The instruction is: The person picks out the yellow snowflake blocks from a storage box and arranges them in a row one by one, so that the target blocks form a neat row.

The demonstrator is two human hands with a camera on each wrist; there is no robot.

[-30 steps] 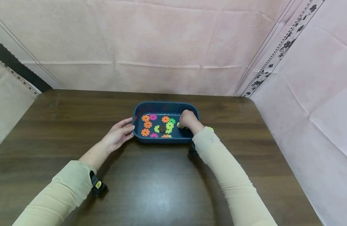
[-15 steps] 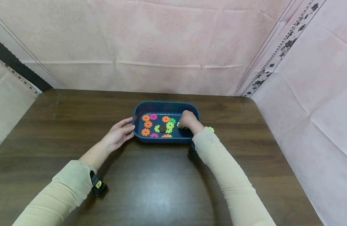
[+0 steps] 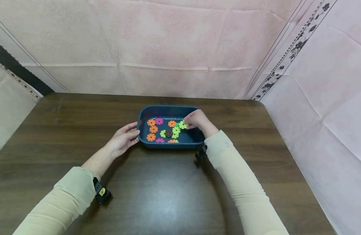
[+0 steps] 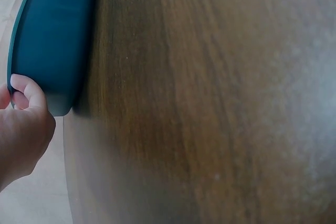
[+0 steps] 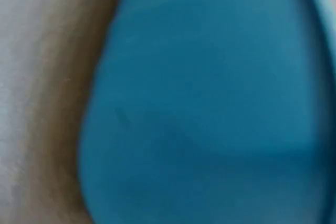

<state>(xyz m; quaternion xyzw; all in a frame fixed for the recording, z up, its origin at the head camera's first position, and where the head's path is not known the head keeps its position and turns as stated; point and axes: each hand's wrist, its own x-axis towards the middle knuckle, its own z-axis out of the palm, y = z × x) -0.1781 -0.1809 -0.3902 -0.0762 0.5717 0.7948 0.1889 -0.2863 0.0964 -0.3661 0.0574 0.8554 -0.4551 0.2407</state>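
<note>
A dark blue rectangular tub [image 3: 171,146] stands on the table with several small flower-shaped discs inside. My left hand [image 3: 124,139] holds the tub's left end; in the left wrist view its thumb and fingers [image 4: 32,92] pinch the rim. Over the tub's right half, my right hand [image 3: 199,121] pinches a yellow-green flower disc [image 3: 183,124] between thumb and fingers. Just left of it lie a green disc [image 3: 177,125] and another yellow-green disc [image 3: 176,130]. The right wrist view shows the tub's outer wall [image 5: 210,87], blurred, without the hand.
Other discs in the tub include an orange one [image 3: 151,137], a pink one [image 3: 159,121] and a brown one [image 3: 168,133]. The wooden table [image 3: 156,189] reaches back to a pale cloth [image 3: 168,49], with another cloth [image 3: 330,107] along the right.
My right hand has lifted from the tub's right side and moved slightly up and left, carrying the yellow-green disc. A disc on the table right of the tub is now hidden. My left hand stays.
</note>
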